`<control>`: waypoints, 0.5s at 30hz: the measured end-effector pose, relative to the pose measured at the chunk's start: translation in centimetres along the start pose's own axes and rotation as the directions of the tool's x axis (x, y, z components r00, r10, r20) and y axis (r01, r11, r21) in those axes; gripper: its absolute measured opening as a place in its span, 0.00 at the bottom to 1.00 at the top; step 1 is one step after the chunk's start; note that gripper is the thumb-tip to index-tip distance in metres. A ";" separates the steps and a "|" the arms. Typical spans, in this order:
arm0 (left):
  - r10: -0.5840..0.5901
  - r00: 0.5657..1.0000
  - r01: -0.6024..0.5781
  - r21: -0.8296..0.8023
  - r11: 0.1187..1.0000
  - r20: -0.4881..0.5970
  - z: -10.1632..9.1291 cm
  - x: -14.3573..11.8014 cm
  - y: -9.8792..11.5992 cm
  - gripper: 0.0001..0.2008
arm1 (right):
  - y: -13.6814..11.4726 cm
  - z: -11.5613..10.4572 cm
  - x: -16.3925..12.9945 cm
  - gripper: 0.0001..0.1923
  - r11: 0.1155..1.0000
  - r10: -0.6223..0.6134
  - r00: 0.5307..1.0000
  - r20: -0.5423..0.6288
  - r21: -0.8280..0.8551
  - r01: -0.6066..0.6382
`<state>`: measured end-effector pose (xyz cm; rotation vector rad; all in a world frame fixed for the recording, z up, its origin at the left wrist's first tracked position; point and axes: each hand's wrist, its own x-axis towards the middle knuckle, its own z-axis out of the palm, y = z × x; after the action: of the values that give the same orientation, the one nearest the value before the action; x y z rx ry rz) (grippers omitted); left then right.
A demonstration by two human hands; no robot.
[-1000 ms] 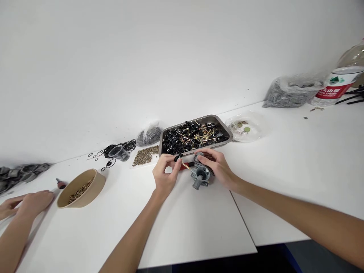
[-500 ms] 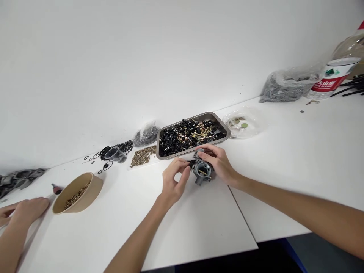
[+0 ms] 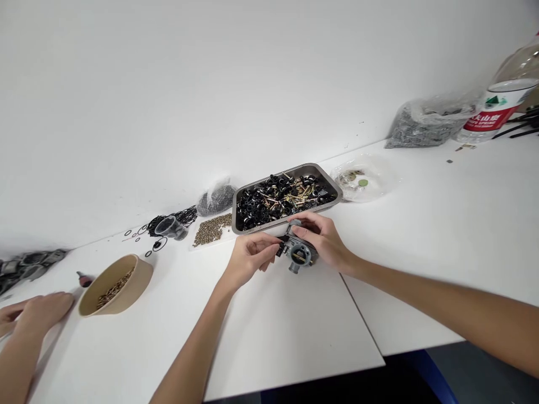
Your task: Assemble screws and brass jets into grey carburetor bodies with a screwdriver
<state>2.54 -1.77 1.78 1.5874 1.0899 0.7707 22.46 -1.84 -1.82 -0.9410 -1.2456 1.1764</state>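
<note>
A grey metal carburetor [image 3: 300, 255] is held just above or on the white table, its round bore facing me; I cannot tell whether it touches the surface. My right hand [image 3: 320, 238] wraps its top and right side, thumb across the upper body. At its left side, my left hand [image 3: 255, 253] pinches a small black part [image 3: 282, 246] that sits against the carburetor. The fingertips partly cover this part. Just behind both hands lies a metal tray [image 3: 252, 231] heaped with black rings and brass-coloured screws.
Left of the tray are a shallow dish of small brass pieces [image 3: 210, 230], a plastic cup [image 3: 170, 227] and black O-rings. A cardboard bowl [image 3: 145, 275] stands near another person's hand [image 3: 46, 311]. Plastic bags [image 3: 429, 126] and a large bottle [image 3: 490, 112] stand at right.
My left hand has turned, its wrist shifting left and its fingers now stretching more level toward the black part. My right hand keeps its hold on the carburetor.
</note>
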 end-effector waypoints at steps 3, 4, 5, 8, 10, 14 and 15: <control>-0.051 0.995 0.053 -0.026 0.998 0.081 0.1 -0.2 0.6 0.15 | 0.0 0.0 0.0 0.13 1.000 -0.008 1.000 0.025 -0.015 0.009; -0.061 0.994 0.064 -0.032 0.997 0.096 0.2 -0.2 0.7 0.15 | 0.0 0.0 0.0 0.13 1.000 -0.010 0.999 0.032 -0.019 0.011; -0.067 0.992 0.072 -0.038 0.997 0.105 0.4 -0.3 0.8 0.15 | 0.0 0.0 0.0 0.14 1.000 -0.010 0.999 0.036 -0.021 0.011; -0.068 0.992 0.075 -0.063 0.995 0.108 0.6 -0.2 0.8 0.15 | -0.1 0.1 0.1 0.14 1.000 -0.002 0.999 0.033 -0.020 0.003; -0.059 0.992 0.068 -0.080 0.994 0.108 0.5 -0.1 0.6 0.15 | -0.1 0.1 0.1 0.14 1.000 0.006 0.999 0.039 -0.025 -0.005; -0.034 0.994 0.043 -0.089 0.995 0.102 0.0 -0.1 0.6 0.14 | -0.3 0.0 0.1 0.14 0.999 0.018 0.998 0.056 -0.047 -0.016; -0.024 0.995 0.032 -0.089 0.996 0.094 -0.2 -0.1 0.6 0.14 | -0.3 0.0 0.1 0.14 0.999 0.018 0.998 0.056 -0.051 -0.015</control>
<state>2.54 -1.84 2.44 1.5141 0.9946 0.7105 22.49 -1.76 -1.55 -0.9633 -1.3206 1.1964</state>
